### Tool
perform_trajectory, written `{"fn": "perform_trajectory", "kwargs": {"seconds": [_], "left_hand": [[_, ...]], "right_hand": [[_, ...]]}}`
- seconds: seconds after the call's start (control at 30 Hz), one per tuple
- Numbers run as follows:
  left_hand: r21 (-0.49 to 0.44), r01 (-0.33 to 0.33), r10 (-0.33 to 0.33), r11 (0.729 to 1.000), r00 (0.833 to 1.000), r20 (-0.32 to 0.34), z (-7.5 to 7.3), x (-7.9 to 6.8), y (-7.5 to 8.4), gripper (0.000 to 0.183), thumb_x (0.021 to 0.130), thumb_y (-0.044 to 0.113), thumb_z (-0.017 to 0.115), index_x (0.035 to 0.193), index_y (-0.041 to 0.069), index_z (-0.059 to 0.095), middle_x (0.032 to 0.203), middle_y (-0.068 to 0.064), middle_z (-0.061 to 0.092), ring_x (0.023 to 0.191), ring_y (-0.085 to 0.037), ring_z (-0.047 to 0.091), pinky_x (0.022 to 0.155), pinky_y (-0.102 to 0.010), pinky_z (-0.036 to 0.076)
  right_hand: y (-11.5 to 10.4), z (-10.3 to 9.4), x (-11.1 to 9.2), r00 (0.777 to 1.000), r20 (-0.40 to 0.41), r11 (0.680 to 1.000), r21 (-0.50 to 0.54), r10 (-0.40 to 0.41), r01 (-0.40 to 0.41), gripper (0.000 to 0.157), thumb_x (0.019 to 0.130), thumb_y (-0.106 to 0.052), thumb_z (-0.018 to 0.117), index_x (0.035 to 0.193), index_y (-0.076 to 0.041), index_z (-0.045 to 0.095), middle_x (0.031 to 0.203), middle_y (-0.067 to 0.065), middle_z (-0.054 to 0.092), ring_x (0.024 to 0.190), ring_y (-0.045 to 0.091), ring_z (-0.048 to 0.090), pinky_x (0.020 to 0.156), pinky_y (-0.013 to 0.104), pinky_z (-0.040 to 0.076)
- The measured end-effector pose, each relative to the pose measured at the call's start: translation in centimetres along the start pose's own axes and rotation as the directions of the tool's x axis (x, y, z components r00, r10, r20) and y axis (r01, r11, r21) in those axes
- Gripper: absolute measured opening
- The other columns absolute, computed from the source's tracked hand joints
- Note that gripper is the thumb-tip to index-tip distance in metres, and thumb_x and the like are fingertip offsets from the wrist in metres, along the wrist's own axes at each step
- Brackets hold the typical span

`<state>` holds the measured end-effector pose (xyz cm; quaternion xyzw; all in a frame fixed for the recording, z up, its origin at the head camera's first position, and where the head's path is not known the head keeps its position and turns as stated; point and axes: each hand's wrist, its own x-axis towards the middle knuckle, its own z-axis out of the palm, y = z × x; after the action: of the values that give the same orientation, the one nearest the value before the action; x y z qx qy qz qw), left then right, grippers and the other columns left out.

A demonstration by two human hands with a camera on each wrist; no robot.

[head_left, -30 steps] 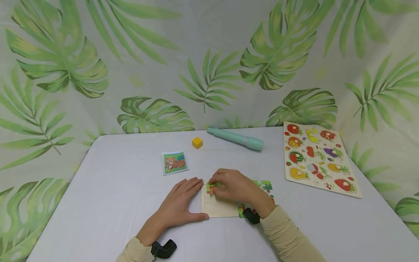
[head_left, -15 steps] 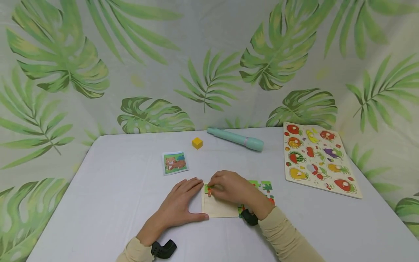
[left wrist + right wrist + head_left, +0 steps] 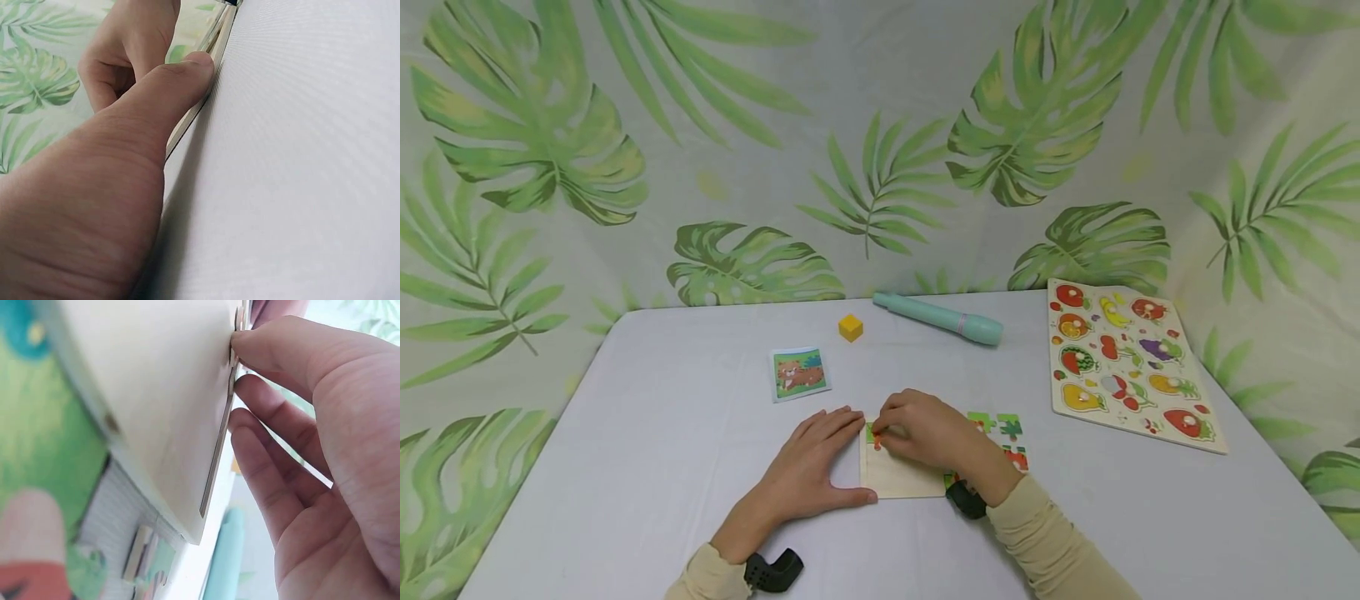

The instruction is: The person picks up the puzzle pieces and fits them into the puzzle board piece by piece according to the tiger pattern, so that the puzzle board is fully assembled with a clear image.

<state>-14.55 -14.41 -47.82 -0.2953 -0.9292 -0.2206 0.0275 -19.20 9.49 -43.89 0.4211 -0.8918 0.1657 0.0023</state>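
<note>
— What's the biggest thing you see?
— A leafy cloth [image 3: 745, 167] at the back. My white table [image 3: 662, 458] comes next.
— And on the table?
— A board with fruit pictures [image 3: 1116, 417] sits over on the right side, well apart from me.
— What are your hands doing?
— My left hand [image 3: 808, 467] is spread out and grips nothing. Its thumb is out at the near left corner of the wooden tray [image 3: 902, 482], and its fingertips are by the far left corner. My right hand [image 3: 925, 427] is over the tray with its fingers bent.
— Anything behind the tray?
— Yes, a long blue-green tube [image 3: 936, 317], and left of it, closer to me, a bear card [image 3: 800, 372].
— Now the little things?
— Some loose puzzle pieces [image 3: 1010, 427] lie just right of the tray. My arm hides part of them. A yellow block [image 3: 851, 327] is between the card and the tube.
— And the puzzle piece [image 3: 872, 435]?
— It's green and red, in the tray's far left corner, pinched by my right thumb and fingers.
</note>
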Motion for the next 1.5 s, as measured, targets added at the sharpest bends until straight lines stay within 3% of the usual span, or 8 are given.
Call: {"fn": "perform_trajectory", "kwargs": {"seconds": [0.43, 0.8, 1.5], "left_hand": [[-0.001, -0.002, 0.002, 1.000, 1.000, 0.004, 0.1, -0.1, -0.2, 0.103, 0.080, 0.082, 0.065, 0.156, 0.014, 0.048, 0.160, -0.002, 0.046, 0.151, -0.023, 0.039, 0.126, -0.051, 0.026], [-0.002, -0.009, 0.009, 1.000, 1.000, 0.005, 0.1, 0.0, -0.1, 0.103, 0.079, 0.081, 0.067, 0.154, 0.013, 0.049, 0.160, -0.003, 0.047, 0.150, -0.024, 0.039, 0.127, -0.051, 0.026], [-0.018, 0.002, -0.002, 1.000, 1.000, -0.011, 0.1, -0.1, 0.1, 0.102, 0.078, 0.079, 0.070, 0.153, 0.012, 0.051, 0.158, -0.003, 0.048, 0.150, -0.025, 0.041, 0.126, -0.053, 0.028]], "right_hand": [[-0.5, 0.0, -0.1, 0.998, 0.042, 0.999, -0.005, 0.047, -0.047, 0.025, 0.099, -0.024, 0.072, 0.123, -0.018, 0.077, 0.117, -0.003, 0.068, 0.110, 0.017, 0.061, 0.095, 0.033, 0.056], [-0.8, -1.2, -0.7, 0.986, 0.138, 0.993, 0.067, 0.089, -0.099, 0.035, 0.098, -0.026, 0.071, 0.132, -0.015, 0.070, 0.130, -0.002, 0.069, 0.126, 0.019, 0.060, 0.109, 0.039, 0.051], [-3.5, -7.0, -2.1, 0.998, 0.002, 0.998, 0.020, 0.058, -0.059, 0.034, 0.096, -0.026, 0.075, 0.128, -0.016, 0.072, 0.126, -0.002, 0.071, 0.122, 0.018, 0.064, 0.102, 0.039, 0.056]]}}
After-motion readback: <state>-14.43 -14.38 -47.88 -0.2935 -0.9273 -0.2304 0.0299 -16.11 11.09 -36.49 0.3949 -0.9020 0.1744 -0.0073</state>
